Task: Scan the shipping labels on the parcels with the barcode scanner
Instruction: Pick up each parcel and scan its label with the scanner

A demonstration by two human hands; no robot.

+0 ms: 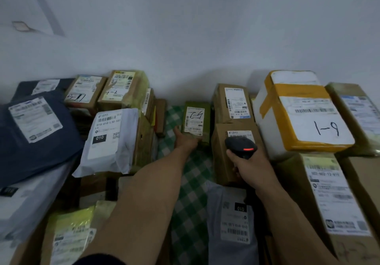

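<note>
Green-checked cloth (191, 203) against a white wall (205, 28) carries many labelled parcels (111, 137) whose scan status cannot be read, so progress is judged mid-task: right hand (250, 166) grips the lit barcode scanner (240, 146) aimed ahead, left hand (185, 140) touches the small olive parcel (196, 121), grip indeterminate.

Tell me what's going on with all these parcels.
A person is scanning shipping labels on parcels laid over a green checked cloth. The right hand grips a black barcode scanner, its red light on, above a brown carton whose label shows just beyond it. The left hand reaches to the near end of a small green parcel by the wall, label up; whether it grips it is unclear.
</note>
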